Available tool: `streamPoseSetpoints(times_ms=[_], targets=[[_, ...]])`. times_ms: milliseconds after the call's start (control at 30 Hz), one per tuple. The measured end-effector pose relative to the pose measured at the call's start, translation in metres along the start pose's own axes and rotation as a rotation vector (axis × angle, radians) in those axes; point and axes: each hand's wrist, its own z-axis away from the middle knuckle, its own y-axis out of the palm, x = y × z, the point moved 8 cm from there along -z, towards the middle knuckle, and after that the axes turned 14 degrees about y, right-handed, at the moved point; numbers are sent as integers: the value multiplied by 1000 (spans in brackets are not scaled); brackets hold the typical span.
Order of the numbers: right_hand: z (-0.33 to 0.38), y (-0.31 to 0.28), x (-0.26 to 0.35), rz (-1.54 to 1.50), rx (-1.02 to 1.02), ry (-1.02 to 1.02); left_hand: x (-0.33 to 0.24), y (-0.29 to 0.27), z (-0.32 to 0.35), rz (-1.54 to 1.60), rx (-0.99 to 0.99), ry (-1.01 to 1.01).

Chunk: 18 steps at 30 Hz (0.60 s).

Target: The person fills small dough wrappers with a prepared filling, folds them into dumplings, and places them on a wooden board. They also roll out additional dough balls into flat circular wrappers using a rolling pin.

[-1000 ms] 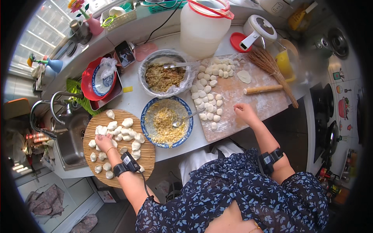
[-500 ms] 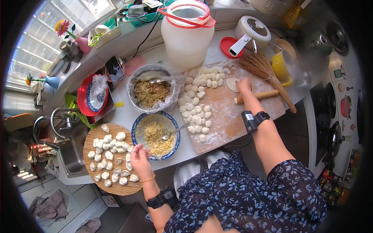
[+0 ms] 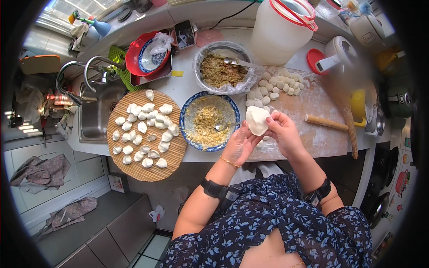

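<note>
A round white dumpling wrapper [image 3: 257,120] is held up between my hands, over the near left edge of the floured board [image 3: 286,149]. My right hand [image 3: 284,133] pinches its right edge, thumb on the front. My left hand [image 3: 240,145] has its thumb and fingers at the wrapper's lower left edge; the wrapper partly hides that grip. Just left is a blue-rimmed bowl [image 3: 182,120] of yellowish crumbly filling with a spoon [image 3: 222,127] in it. Many small dough pieces [image 3: 268,87] lie on the board, the nearest ones hidden by my hands.
Folded dumplings [image 3: 147,117] cover much of a round slatted mat [image 3: 176,156] by the sink [image 3: 96,123]. Behind stands a plastic-lined bowl of brown filling [image 3: 219,71]. A rolling pin [image 3: 326,123] and straw brush [image 3: 342,102] lie right, a large white bucket [image 3: 277,35] behind.
My right hand has lifted the wrapper off the board and brought it left. My left hand has moved from beside the mat to meet it. The view has shifted left.
</note>
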Motion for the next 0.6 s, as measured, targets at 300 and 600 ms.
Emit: streamPoseSetpoints(times_ms=[300,600], targets=[[-41,11,-86,183,-53,328,-107,-117,85,-144,-436,426],[-43,71,-15,870,-167,-681,-109,-169,121,-158,-725,505]])
